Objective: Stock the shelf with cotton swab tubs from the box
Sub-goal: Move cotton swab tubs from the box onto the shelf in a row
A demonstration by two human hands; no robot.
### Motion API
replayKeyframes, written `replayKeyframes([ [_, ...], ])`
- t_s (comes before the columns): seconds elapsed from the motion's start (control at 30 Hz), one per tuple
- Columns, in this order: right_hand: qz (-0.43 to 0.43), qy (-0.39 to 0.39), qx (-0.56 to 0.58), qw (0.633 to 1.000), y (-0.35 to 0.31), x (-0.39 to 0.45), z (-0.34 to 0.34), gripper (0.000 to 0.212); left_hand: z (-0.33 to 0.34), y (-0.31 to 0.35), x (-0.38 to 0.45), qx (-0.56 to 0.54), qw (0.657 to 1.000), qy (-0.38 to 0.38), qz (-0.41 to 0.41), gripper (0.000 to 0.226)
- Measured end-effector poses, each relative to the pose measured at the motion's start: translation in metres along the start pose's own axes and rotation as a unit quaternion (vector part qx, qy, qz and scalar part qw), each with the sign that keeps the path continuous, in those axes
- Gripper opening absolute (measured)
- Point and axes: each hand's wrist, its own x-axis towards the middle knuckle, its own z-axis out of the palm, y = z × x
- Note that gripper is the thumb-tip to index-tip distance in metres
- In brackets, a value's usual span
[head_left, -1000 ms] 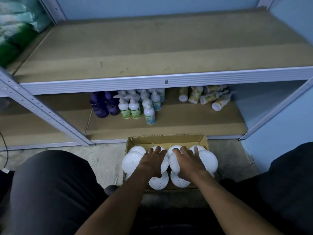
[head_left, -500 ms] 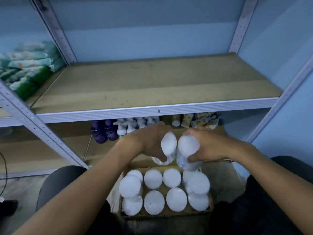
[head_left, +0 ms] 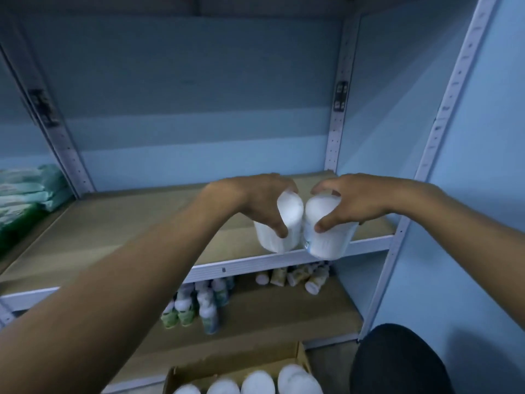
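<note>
Head view: nearest, a cardboard box [head_left: 302, 354] holds round white tubs [head_left: 258, 382]. Beyond, the left hand [head_left: 257, 201] grips one smooth cylindrical tub [head_left: 279, 226], the right hand [head_left: 358, 201] another [head_left: 326, 231], both tilted over the brown shelf [head_left: 127, 223] front edge, hiding its right part.

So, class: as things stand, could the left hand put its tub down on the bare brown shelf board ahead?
Probably yes. The left hand grips its tub at the shelf board's front edge, with bare board beyond; only the right hand's tub sits alongside.
</note>
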Motion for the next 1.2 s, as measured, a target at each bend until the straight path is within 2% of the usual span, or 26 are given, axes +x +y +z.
replayKeyframes([
  [0.13,0.033,-0.002,0.002,0.999,0.023,0.027,-0.018,0.079,-0.007,0.005,0.038,0.009,1.0,-0.016,-0.009,0.09],
  [0.53,0.107,-0.022,-0.035,0.993,0.093,0.078,-0.02,0.085,0.023,0.021,0.126,-0.031,0.998,-0.034,-0.037,0.092],
  [1.0,0.102,-0.047,-0.012,0.994,0.131,0.098,0.004,0.087,0.056,0.039,0.16,-0.06,0.996,-0.053,-0.029,0.088],
  [1.2,0.088,-0.061,-0.043,0.993,0.129,0.095,-0.001,0.104,0.054,0.036,0.154,-0.04,0.998,-0.03,-0.035,0.098],
])
